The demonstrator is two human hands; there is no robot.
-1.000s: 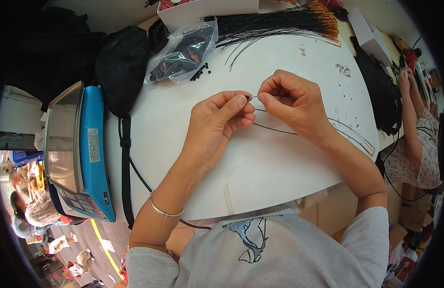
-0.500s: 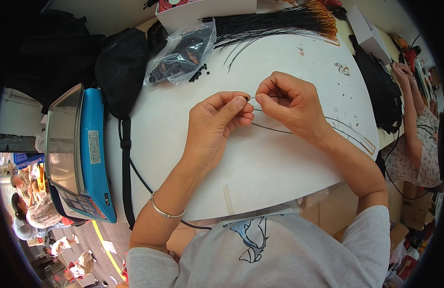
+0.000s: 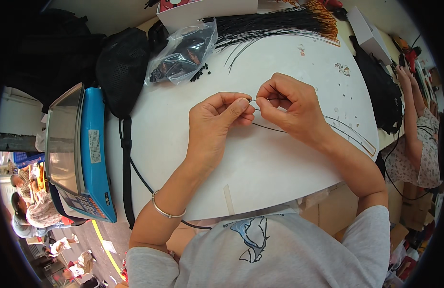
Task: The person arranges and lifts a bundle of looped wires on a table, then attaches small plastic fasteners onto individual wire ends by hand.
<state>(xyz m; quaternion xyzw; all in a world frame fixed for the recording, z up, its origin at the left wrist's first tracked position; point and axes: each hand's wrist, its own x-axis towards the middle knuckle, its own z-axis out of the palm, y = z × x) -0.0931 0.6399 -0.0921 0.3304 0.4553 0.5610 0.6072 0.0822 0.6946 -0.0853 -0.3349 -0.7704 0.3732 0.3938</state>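
Note:
Over the white table, my left hand [image 3: 222,113] and my right hand [image 3: 294,103] face each other, their fingertips almost meeting. A thin black cord [image 3: 269,127] runs between and beneath them, then on past my right wrist to an orange end. My right thumb and forefinger pinch this cord near its tip. Thumb and forefinger of my left hand are pressed together on something small at the cord's tip, mostly hidden by the fingers. A clear plastic bag [image 3: 181,53] of small black pieces lies beyond my left hand, with several loose black pieces [image 3: 200,73] beside it.
A bundle of black cords with orange ends [image 3: 275,26] lies at the table's far side. On the left are a blue weighing scale [image 3: 94,153] and a black bag [image 3: 123,72] with a hanging strap. At right, another person's arms [image 3: 412,101] reach over a neighbouring table.
My right hand has shifted very slightly down and right, and its fingers have rearranged a little on the cord. My left hand stays nearly in place, still pinched.

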